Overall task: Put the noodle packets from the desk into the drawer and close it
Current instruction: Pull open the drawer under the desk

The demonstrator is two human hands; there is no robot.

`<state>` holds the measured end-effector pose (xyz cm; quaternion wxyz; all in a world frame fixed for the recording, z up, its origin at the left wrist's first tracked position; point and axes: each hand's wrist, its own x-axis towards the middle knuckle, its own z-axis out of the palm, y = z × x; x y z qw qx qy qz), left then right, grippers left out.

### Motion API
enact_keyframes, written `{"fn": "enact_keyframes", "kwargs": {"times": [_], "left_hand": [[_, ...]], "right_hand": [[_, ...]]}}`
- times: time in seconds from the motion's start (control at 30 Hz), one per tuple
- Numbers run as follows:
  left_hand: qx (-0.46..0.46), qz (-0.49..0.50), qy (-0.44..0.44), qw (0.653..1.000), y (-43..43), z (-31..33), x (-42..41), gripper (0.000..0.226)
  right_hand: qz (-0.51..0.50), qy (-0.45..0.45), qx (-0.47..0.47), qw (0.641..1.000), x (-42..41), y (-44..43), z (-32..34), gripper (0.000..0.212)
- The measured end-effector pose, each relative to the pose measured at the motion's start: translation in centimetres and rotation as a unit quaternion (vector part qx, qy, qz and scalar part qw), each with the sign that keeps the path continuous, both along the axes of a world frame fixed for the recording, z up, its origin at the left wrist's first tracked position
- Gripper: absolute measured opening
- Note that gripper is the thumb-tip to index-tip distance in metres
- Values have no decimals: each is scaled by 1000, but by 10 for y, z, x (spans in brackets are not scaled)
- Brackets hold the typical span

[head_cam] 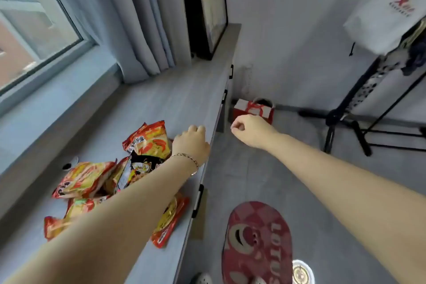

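Observation:
Several red and yellow noodle packets (147, 139) and one black packet (140, 167) lie heaped on the grey desk (175, 94). My left hand (191, 143) rests on the desk's front edge just right of the top packet, fingers curled down, with nothing visibly in it. My right hand (250, 130) hovers in a loose fist in front of the desk, over the floor, holding nothing. The drawer fronts along the desk's edge show black handles (198, 200); the drawers look closed.
A window and grey curtain (138, 18) line the desk's far side. A black-framed panel (207, 7) leans at the desk's end. On the floor are a red box (253, 109), a red patterned rug (255, 244) and a black clothes rack (359, 108).

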<state>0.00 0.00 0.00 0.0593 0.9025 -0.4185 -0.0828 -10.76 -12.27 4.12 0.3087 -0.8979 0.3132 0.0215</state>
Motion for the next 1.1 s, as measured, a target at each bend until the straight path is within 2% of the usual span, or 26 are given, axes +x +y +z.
{"fn": "enact_keyframes", "kwargs": {"times": [0.1, 0.23, 0.33, 0.53, 0.6, 0.67, 0.73, 0.83, 0.87, 0.93, 1.03, 1.1], "left_hand": [[93, -16, -1, 996, 20, -36, -6, 38], [190, -78, -46, 978, 42, -87, -8, 47], [201, -114, -104, 967, 51, -107, -10, 52], [190, -128, -119, 966, 60, -131, -7, 68], [193, -129, -114, 966, 61, -127, -8, 70], [166, -130, -103, 972, 60, -137, -3, 68], [159, -127, -110, 973, 59, -144, -1, 68], [166, -119, -117, 972, 59, -145, -3, 68], [170, -119, -114, 972, 58, -144, -4, 68], [183, -117, -119, 969, 57, -143, -4, 67], [212, -97, -126, 964, 55, -135, -8, 67], [213, -92, -129, 964, 54, -134, -11, 67]], "right_hand": [[8, 61, 23, 998, -7, 10, -37, 26], [17, 103, 72, 992, -7, 27, -98, 27], [24, 114, 99, 988, -3, 41, -136, 28], [49, 152, 153, 975, 29, 68, -214, 32], [16, 157, 188, 969, 39, 75, -228, 35], [-62, 129, 262, 954, 53, 81, -246, 42], [-146, 88, 348, 922, 64, 84, -260, 46], [-256, 67, 520, 812, 70, 88, -274, 27], [-258, 68, 533, 803, 68, 88, -276, 21], [-239, 69, 520, 817, 64, 88, -279, 13], [-235, 65, 528, 813, 53, 82, -270, 15], [-234, 71, 512, 823, 38, 73, -265, 12]]}}
